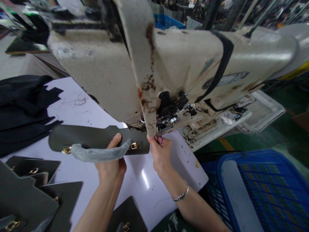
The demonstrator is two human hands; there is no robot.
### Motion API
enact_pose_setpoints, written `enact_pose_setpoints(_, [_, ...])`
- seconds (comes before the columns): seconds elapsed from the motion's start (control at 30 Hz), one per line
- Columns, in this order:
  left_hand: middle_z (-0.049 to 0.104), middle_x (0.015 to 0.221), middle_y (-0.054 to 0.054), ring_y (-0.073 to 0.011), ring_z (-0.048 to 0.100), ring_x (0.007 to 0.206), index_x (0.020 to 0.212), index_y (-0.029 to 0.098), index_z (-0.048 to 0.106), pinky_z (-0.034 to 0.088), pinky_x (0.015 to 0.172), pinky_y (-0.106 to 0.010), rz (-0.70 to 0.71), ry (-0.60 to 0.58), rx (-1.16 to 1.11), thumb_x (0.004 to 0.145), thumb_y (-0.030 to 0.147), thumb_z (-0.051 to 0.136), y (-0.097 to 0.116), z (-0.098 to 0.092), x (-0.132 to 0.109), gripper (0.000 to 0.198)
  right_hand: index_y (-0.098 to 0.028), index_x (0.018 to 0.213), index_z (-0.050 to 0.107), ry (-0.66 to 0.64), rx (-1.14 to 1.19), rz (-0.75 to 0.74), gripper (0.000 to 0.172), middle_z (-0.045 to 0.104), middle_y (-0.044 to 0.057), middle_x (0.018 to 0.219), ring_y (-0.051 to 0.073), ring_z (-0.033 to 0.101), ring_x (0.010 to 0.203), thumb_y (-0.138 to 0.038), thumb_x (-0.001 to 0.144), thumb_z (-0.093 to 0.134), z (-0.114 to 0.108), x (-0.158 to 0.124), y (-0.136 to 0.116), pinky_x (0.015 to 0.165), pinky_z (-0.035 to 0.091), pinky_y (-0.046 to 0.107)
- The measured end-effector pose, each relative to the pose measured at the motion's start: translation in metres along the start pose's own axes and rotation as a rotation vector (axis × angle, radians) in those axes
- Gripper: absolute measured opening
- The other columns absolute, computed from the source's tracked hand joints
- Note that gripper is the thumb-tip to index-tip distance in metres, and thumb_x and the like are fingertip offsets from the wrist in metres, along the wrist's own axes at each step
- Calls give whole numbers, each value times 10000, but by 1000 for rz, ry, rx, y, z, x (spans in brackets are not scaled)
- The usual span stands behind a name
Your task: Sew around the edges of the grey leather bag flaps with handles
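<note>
A dark olive bag panel [82, 135] lies beneath the head of the sewing machine [108, 77], its upper right edge close to the stitching parts. It carries a handle [101, 154] wrapped in clear plastic, fixed with gold-coloured rings at both ends. My left hand [112, 162] grips the panel, thumb on top and fingers underneath, reaching through below the handle. At the panel's right end, my right hand [160, 149] is closed, fingers pinched together. Something pink shows between them, too small to name. The needle area is partly hidden by the machine's arm.
More olive panels [31, 190] with gold fittings are piled at lower left, and another panel [130, 214] lies at the front edge. Black fabric pieces [21, 109] cover the far left. Beside the white table [190, 167] stands a blue basket [265, 154] on the right.
</note>
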State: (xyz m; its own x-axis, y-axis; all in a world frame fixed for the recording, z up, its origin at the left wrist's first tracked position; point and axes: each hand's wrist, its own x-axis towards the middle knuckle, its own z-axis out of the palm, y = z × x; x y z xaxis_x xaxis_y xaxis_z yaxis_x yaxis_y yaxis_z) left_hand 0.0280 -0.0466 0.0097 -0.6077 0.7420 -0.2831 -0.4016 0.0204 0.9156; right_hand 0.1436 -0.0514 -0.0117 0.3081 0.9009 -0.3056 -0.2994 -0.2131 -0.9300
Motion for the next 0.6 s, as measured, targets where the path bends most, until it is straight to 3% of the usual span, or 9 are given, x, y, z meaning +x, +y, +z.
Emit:
enact_pose_setpoints(0.1, [699,1069,-12,-146,661,960,996,178,683,595,904,-264,-41,152,-168,639,48,855,-3,4,-26,417,-216,523,396,-60,-122,-64,487,302,-57,534,93,271,547,-453,804,715,-14,0,-1,508,230,259])
enact_pose_setpoints(0.23, [707,1024,20,-103,666,852,1014,205,708,609,803,-211,-87,209,-249,708,25,804,-10,6,-49,367,-170,597,619,-146,-166,-85,361,441,-40,568,105,365,573,-449,800,726,-30,5,-1,545,305,252])
enact_pose_setpoints(0.33, [708,958,16,-98,666,807,935,176,706,615,780,-209,-126,222,-285,734,33,782,-18,7,-54,258,-157,635,680,-191,-211,-97,328,503,-32,585,108,403,572,-438,795,732,-35,14,-1,565,340,252])
enact_pose_setpoints(0.5, [722,902,-4,-130,684,843,840,174,702,607,760,-209,-180,176,-247,757,91,764,-27,3,-49,132,-169,577,620,-190,-281,-126,359,471,-38,563,106,375,554,-446,773,741,-32,29,-1,557,326,259])
enact_pose_setpoints(0.57, [729,882,-37,-178,702,856,828,188,707,612,713,-252,-268,50,-119,795,221,764,-24,-13,-49,73,-183,532,548,-184,-280,-139,399,420,-48,548,100,338,549,-442,762,746,-30,31,-3,543,295,261])
enact_pose_setpoints(0.6, [727,847,-62,-210,708,821,810,191,710,612,673,-288,-356,-76,-9,821,330,751,-20,-25,-50,146,-188,519,515,-179,-272,-146,416,397,-52,546,99,325,552,-436,762,745,-29,31,-4,541,281,262])
